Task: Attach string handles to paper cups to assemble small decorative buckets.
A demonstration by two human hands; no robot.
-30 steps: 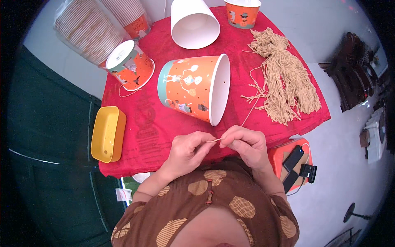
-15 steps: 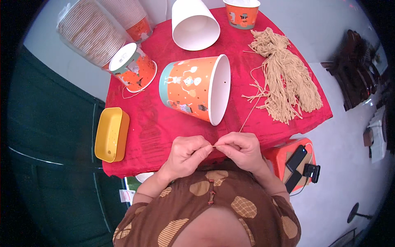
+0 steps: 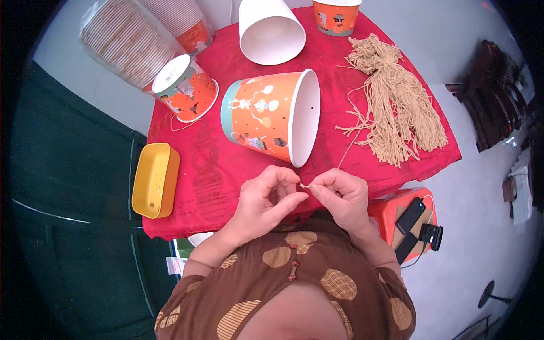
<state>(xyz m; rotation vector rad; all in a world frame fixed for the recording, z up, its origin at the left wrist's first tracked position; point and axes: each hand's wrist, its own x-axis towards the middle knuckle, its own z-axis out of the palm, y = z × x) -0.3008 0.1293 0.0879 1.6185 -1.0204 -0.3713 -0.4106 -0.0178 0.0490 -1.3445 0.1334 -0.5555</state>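
Observation:
Between the thumb and fingertips of my right hand (image 3: 344,197), a thin tan cord (image 3: 304,186) is pinched, its short end sticking out to the left. My left hand (image 3: 262,203) faces that end with thumb and forefinger parted and the other fingers curled. The cord's other part runs from the right hand up toward a bundle of tan cords (image 3: 399,107) on the table's right. Just beyond my hands, an orange and teal paper bucket (image 3: 260,116) lies on its side, mouth to the right, with a small hole visible in its inner wall.
A red cloth covers the table (image 3: 198,164). At left are a yellow tub (image 3: 156,178), an upturned orange bucket (image 3: 192,99) and bagged stacks of buckets (image 3: 127,45). A white bucket (image 3: 272,34) and another orange one (image 3: 335,17) are behind. An orange stool (image 3: 381,211) holds black devices.
My left thumb and forefinger have parted and let go of the cord's end. The right hand still pinches the cord, a little farther right. The whole view has shifted slightly.

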